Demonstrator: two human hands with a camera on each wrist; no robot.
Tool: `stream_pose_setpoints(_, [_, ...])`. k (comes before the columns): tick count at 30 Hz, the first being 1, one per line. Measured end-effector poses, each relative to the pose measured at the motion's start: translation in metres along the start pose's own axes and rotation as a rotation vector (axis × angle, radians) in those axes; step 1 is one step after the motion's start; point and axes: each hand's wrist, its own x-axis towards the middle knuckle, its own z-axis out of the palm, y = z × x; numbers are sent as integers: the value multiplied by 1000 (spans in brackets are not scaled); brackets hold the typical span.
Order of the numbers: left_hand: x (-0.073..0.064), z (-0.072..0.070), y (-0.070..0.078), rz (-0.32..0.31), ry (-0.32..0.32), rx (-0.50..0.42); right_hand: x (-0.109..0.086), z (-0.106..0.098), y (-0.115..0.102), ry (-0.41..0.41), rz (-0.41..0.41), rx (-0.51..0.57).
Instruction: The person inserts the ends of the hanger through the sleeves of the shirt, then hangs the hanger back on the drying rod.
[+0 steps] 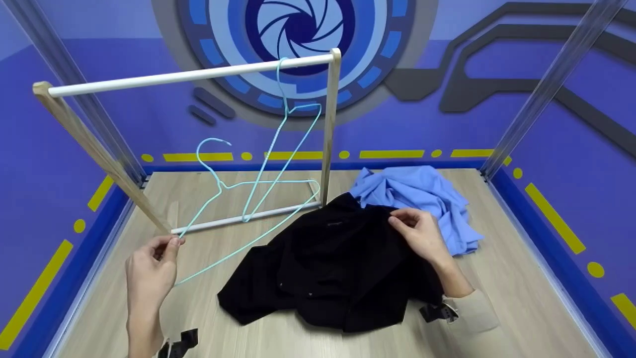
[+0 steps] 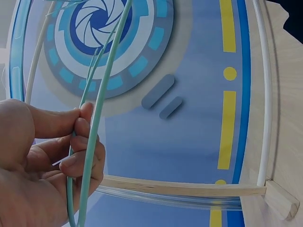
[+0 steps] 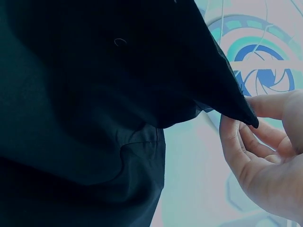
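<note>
My left hand (image 1: 150,271) pinches a mint-green wire hanger (image 1: 220,186) by one end, between thumb and fingers. The hanger is held tilted in front of the rack, its hook upward. In the left wrist view the wire (image 2: 97,111) runs past the fingers of that hand (image 2: 57,156). A black garment (image 1: 323,268) with small buttons spreads below and to the right of the hanger. My right hand (image 1: 420,236) pinches its upper right edge. From the right wrist, a corner of the black cloth (image 3: 180,71) shows between the thumb and fingers (image 3: 232,142).
A wooden rack with a white top rail (image 1: 194,76) stands at the back left. A second mint-green hanger (image 1: 286,113) hangs from that rail. Crumpled light-blue cloth (image 1: 417,191) lies behind the black garment on the wood-look tabletop (image 1: 516,278). Blue patterned walls (image 1: 397,124) enclose the table.
</note>
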Motion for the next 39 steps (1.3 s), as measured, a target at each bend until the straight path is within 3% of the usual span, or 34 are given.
stream_pose_setpoints(24, [-1,-5,-3,-39,-237,-29,3,1,6,-7,5,-51])
stream_pose_setpoints(39, [-3,4,-7,-86,-349,-107,3,3,5,-6,4,-43])
